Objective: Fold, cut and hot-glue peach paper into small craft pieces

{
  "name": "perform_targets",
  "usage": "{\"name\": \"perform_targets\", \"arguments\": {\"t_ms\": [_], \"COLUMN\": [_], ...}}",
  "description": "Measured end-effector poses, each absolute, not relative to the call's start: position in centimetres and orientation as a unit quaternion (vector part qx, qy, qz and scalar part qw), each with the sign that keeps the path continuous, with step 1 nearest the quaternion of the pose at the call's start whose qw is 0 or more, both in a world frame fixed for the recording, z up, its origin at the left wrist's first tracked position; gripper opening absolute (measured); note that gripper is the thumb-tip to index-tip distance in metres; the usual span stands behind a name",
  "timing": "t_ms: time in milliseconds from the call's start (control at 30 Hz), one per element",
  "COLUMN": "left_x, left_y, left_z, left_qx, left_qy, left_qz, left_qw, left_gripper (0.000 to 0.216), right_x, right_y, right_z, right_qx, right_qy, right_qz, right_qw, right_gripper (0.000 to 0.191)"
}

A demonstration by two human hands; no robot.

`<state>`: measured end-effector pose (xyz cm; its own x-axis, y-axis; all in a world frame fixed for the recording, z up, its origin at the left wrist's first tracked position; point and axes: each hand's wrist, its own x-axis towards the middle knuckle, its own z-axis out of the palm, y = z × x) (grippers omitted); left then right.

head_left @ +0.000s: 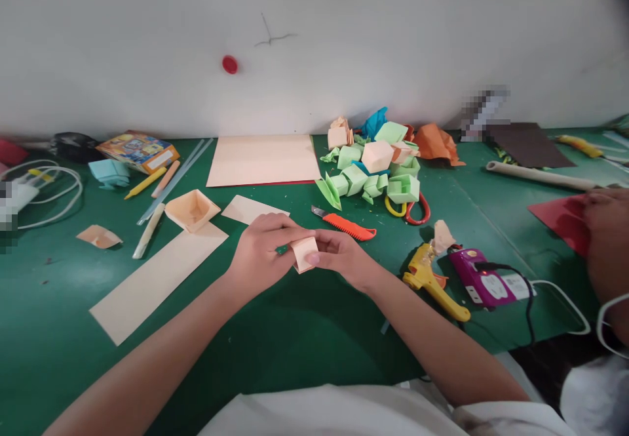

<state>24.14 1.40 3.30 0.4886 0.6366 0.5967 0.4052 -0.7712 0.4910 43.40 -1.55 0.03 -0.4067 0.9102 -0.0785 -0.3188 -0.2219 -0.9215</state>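
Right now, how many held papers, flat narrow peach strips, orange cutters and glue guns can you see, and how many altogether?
Held paper: 1, between left hand and right hand
Strips: 2, one long strip, one short strip
Cutter: 1
Glue gun: 1
Total: 5

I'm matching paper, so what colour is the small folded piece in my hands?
The folded piece is pale peach, best seen in the head view.

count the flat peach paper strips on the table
2: a long strip left of the left hand, and a second strip just beyond it, partly hidden. More may be covered.
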Motion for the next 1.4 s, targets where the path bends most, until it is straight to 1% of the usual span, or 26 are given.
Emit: {"name": "perform_targets", "arguments": {"t_ms": [133, 200, 400, 600, 700, 933, 1067, 1300, 1400], "left_x": [24.3, 24.4, 24.4, 23.9, 23.6, 23.5, 23.5, 23.8, 23.7], "left_y": [1.1, 1.1, 1.4, 1.8, 1.9, 1.8, 1.7, 1.9, 2.0], "left_z": [3.9, 4.1, 3.8, 3.4, 3.4, 3.6, 3.5, 3.0, 3.3], "left_qx": [0.812, 0.802, 0.838, 0.88, 0.892, 0.893, 0.882, 0.87, 0.871], "left_qy": [0.35, 0.36, 0.351, 0.299, 0.29, 0.306, 0.325, 0.366, 0.378], "left_qz": [0.392, 0.384, 0.364, 0.338, 0.322, 0.302, 0.29, 0.272, 0.253], "left_qw": [0.254, 0.283, 0.203, 0.149, 0.127, 0.135, 0.178, 0.189, 0.187], "left_gripper": [0.019, 0.019, 0.023, 0.033, 0.034, 0.026, 0.025, 0.02, 0.022], "right_x": [43.4, 43.5, 43.5, 43.5, 43.3, 42.8, 42.8, 42.7, 42.7], "right_y": [-1.4, -1.4, -1.5, -1.6, -1.7, -1.8, -1.7, -1.6, -1.6], "right_z": [0.1, 0.1, -0.1, 0.0, -0.3, -1.0, -1.1, -1.2, -1.1], "right_qx": [-0.324, -0.324, -0.341, -0.318, -0.306, -0.293, -0.287, -0.283, -0.28], "right_qy": [-0.442, -0.439, -0.435, -0.374, -0.358, -0.351, -0.349, -0.352, -0.35], "right_qz": [0.713, 0.715, 0.723, 0.782, 0.8, 0.813, 0.817, 0.821, 0.823], "right_qw": [0.437, 0.436, 0.414, 0.384, 0.37, 0.361, 0.357, 0.348, 0.348], "right_gripper": [0.043, 0.043, 0.041, 0.035, 0.035, 0.035, 0.035, 0.041, 0.044]}}
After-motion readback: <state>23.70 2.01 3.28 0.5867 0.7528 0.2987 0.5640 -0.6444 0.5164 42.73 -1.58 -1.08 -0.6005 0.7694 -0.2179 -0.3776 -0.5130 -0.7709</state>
